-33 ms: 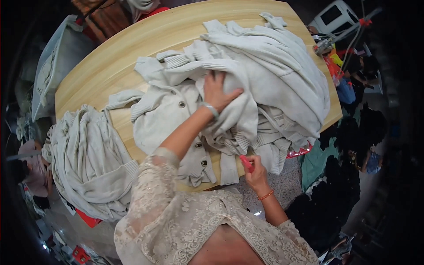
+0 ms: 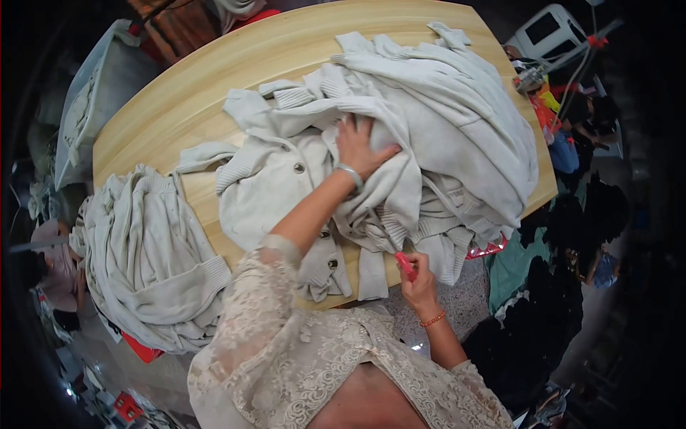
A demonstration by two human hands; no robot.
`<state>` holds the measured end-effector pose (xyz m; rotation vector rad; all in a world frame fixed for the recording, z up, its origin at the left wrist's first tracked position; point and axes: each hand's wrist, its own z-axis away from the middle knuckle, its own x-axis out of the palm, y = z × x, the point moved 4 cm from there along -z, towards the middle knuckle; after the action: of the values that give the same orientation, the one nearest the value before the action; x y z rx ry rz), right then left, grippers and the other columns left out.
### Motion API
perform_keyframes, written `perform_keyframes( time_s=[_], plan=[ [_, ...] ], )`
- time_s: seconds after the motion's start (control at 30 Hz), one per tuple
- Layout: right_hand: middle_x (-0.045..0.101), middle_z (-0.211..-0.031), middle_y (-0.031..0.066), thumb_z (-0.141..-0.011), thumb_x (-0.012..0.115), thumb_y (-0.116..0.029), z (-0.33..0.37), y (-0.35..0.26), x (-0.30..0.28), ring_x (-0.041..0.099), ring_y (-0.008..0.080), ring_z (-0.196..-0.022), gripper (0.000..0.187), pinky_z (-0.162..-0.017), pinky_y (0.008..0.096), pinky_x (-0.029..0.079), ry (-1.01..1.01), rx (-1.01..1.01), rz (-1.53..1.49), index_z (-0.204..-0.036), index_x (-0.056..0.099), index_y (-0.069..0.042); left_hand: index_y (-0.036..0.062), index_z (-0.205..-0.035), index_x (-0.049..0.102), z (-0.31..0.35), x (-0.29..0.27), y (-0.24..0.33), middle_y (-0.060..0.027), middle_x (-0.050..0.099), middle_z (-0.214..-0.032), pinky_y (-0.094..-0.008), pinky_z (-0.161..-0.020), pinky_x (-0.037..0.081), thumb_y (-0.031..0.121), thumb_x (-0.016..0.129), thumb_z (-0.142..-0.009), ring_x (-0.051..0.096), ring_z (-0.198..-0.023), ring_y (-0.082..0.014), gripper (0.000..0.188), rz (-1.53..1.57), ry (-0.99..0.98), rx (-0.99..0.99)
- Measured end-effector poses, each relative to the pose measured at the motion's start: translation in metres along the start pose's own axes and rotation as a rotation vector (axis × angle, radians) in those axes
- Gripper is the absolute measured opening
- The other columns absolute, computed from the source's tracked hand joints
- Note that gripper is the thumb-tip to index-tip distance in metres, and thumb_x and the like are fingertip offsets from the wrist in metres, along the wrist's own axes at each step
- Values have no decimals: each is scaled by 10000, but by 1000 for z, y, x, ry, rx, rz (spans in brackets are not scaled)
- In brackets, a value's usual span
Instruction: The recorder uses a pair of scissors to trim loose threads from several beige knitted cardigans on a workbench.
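Note:
My left hand [image 2: 364,149] lies with fingers spread on a pale cream knit garment [image 2: 393,175], pressing into its folds; a bracelet circles that wrist. Beneath and to the left is a cream cardigan [image 2: 261,189] with dark round buttons down its front edge. In my right hand [image 2: 421,282], at the table's near edge, is a small red tool [image 2: 406,266], its exact kind hard to make out. Its tip is close to a ribbed edge of the knit. A large heap of cream knitwear [image 2: 471,121] covers the right part of the table.
Another pile of cream knits [image 2: 153,250] hangs over the left end of the wooden table [image 2: 164,118]. A pale plastic bin [image 2: 107,93] stands beyond it. At right are a white machine [image 2: 547,32], a metal arm [image 2: 532,77], and dark and green cloth [image 2: 525,264] below.
The whole view has shifted slightly. Both hands stay in nearly the same places on and beside the knits, and the red tool is still held.

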<state>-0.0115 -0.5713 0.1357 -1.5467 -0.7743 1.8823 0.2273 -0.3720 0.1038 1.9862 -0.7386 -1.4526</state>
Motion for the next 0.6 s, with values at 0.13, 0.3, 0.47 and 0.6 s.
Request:
perform_keyframes(
  time_s=[0.13,0.3,0.47,0.6],
  plan=[
    [657,-956,143,-858,569,-29,-2,-14,-19,676,302,-872,359,-705,374,532,13,-33,45,-1202,484,-83,89,-1458,283,0,43,-38,-284,212,-1487,-579,-1119,131,704,681,-603,130,-1376,-497,1126,13,27,56],
    [620,-1007,139,-812,603,-89,-18,-23,-2,623,340,-920,363,-734,399,505,-90,-128,77,-1165,525,-118,49,-1402,387,6,11,-92,-284,277,-1450,-487,-1128,188,449,758,-687,203,-1360,-455,899,126,-48,86],
    [594,-974,136,-758,606,-30,-25,-61,3,560,349,-909,329,-778,425,462,-61,-369,106,-1080,548,-70,5,-1342,421,32,-10,-73,-301,376,-1365,-463,-1065,306,384,738,-735,376,-1246,-456,783,53,-1,-11],
    [603,-951,178,-789,591,-21,-28,-69,-4,584,386,-890,308,-765,443,470,-140,-235,110,-1088,524,-57,91,-1261,540,76,-50,-29,-183,427,-1384,-535,-1064,287,239,674,-802,410,-1267,-376,500,-239,-12,315]
  ],
)
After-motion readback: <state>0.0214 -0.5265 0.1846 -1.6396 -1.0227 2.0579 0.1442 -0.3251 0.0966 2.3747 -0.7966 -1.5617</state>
